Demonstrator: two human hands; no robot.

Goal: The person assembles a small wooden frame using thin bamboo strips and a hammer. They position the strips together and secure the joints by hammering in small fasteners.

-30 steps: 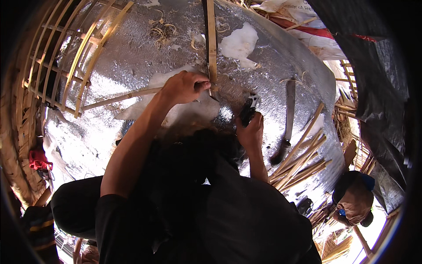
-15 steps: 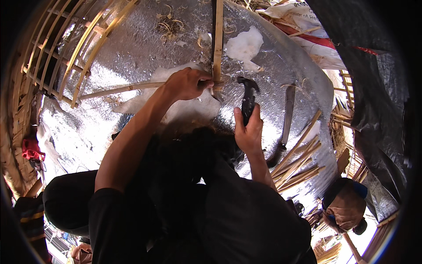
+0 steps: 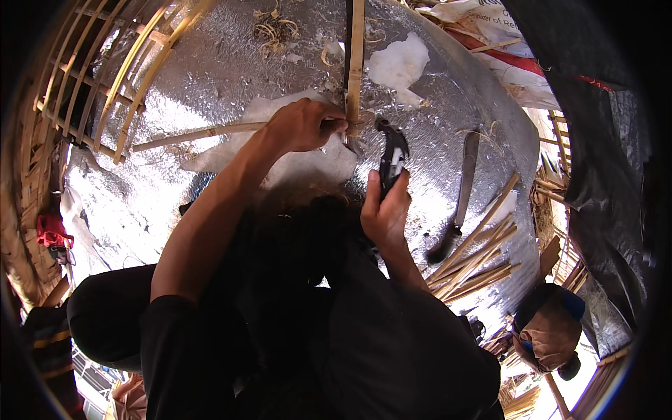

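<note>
My left hand (image 3: 306, 124) is closed on a thin bamboo strip (image 3: 203, 136) lying crosswise, its fingertips beside the crossing with a longer bamboo strip (image 3: 355, 63) that runs away from me. Whether a small nail is pinched there is too small to tell. In my right hand (image 3: 386, 215) is a black claw hammer (image 3: 393, 154), gripped by the handle, its head raised just right of the crossing and apart from it. A pale, flat stone-like slab (image 3: 315, 166) lies beneath my left hand and the strip.
A silvery sheet (image 3: 448, 91) covers the ground. To the right lie a long curved blade (image 3: 470, 175) with a dark handle and a pile of split bamboo (image 3: 479, 262). A bamboo lattice (image 3: 105, 84) stands at far left. Another person's capped head (image 3: 553, 329) appears at lower right.
My right hand has shifted slightly left and turned the hammer, whose side now catches the light. My left hand keeps its grip at the crossing. The whole view has shifted a little.
</note>
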